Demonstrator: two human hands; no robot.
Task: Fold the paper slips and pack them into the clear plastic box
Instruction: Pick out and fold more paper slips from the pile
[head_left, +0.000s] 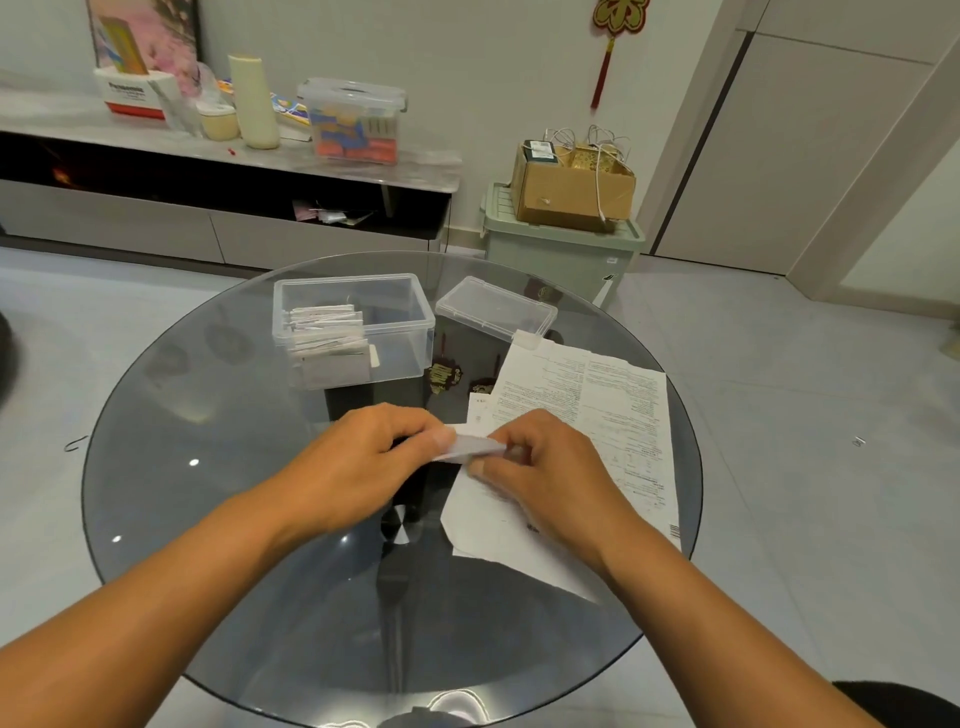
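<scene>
left hand (363, 457): fingers curled, pinching the left end of the slip, likely to steady it while the fold is made.
slip (475, 446): held between both hands just above the table, part-folded; print too blurred to read.
right hand (540, 467): thumb and fingers pinching the slip's right end, probably to press the crease; also over the sheets.
box (405, 306): open, on the table beyond the hands, left of the lid; placed near for easy reach.
folded slips (327, 332): packed upright against the box's left side, right part of the box bare; seemingly leaves room for more.
lid (496, 309): lying just right of the box, off so slips can go in.
sheets (597, 410): loose printed papers spread flat on the right of the table, under the right hand, touching the lid's near corner; likely the supply to be folded; text too small to read.
table (208, 467): round dark glass.
writing: none legible on the task's things.
</scene>
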